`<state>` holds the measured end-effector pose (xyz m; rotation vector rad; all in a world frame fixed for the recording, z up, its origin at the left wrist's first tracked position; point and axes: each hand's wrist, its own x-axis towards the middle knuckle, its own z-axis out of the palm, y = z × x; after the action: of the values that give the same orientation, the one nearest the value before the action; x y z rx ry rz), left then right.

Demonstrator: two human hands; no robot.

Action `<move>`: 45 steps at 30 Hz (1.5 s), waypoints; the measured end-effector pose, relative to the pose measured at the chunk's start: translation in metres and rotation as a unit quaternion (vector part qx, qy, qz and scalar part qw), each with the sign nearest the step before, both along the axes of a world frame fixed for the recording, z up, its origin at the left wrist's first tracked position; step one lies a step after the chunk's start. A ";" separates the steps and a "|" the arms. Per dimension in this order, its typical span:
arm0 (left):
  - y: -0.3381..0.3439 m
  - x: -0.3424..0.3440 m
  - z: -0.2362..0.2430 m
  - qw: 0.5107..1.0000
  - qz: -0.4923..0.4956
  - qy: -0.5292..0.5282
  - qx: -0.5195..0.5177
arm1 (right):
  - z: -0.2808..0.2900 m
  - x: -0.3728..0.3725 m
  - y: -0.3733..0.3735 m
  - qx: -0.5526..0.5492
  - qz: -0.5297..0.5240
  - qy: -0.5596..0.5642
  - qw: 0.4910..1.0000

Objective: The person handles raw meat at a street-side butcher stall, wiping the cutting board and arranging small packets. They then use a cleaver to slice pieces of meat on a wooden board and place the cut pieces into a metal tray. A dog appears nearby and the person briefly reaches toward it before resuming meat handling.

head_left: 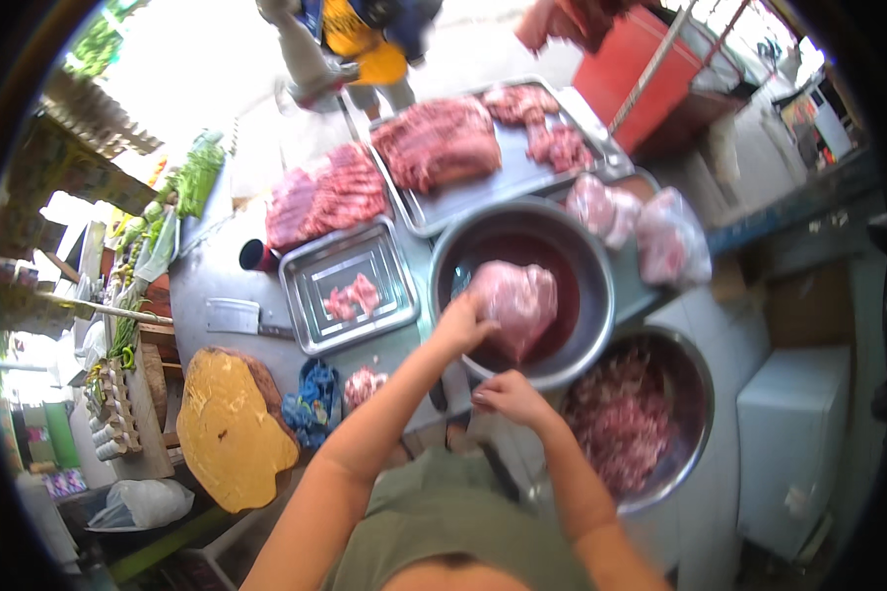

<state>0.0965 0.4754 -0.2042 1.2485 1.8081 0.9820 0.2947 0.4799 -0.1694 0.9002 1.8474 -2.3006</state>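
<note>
A wide steel bowl [601, 286] with dark red liquid stands on the metal table. Over the liquid is a large, glossy pink chunk of meat [522, 305]; whether clear plastic covers it I cannot tell. My left hand [466, 323] grips its left side, thumb toward me. Just below the bowl's near rim, my right hand [514, 399] is closed, its fingertips pinched together; anything between them is too small to make out. Right of that hand sits a second steel bowl [702, 424] full of cut meat pieces [626, 424].
Meat slabs [439, 143] lie on a big tray [424, 212] and the table. A smaller tray [310, 340] holds scraps. Left are a cleaver [234, 316], dark cup [256, 255], blue cloth [311, 404] and wooden block [227, 428]. Bagged meat [672, 236] sits right; a person [360, 39] stands opposite.
</note>
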 end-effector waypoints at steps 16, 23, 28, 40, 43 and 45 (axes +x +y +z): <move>0.029 0.021 -0.007 0.969 0.126 0.096 -0.190 | -0.074 -0.036 0.179 0.259 -0.157 -0.190 0.934; 0.026 0.023 -0.009 0.971 0.169 0.083 -0.147 | -0.069 -0.042 0.193 0.160 -0.177 -0.188 0.953; 0.026 0.022 -0.015 0.975 0.154 0.091 -0.133 | -0.062 -0.048 0.193 0.241 -0.171 -0.236 0.926; 0.012 0.021 -0.017 0.978 0.180 0.046 -0.095 | -0.099 -0.048 0.214 0.270 -0.122 -0.194 0.935; 0.011 0.036 -0.019 0.959 0.250 -0.022 -0.129 | -0.118 -0.040 0.227 0.223 -0.124 -0.164 0.953; 0.016 0.048 -0.028 0.935 0.305 -0.046 -0.174 | -0.135 -0.035 0.234 0.250 -0.125 -0.169 0.945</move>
<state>0.1443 0.4917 -0.2317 0.4143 2.2255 0.9552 0.2599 0.7139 -0.3039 1.5576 2.2895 -1.6401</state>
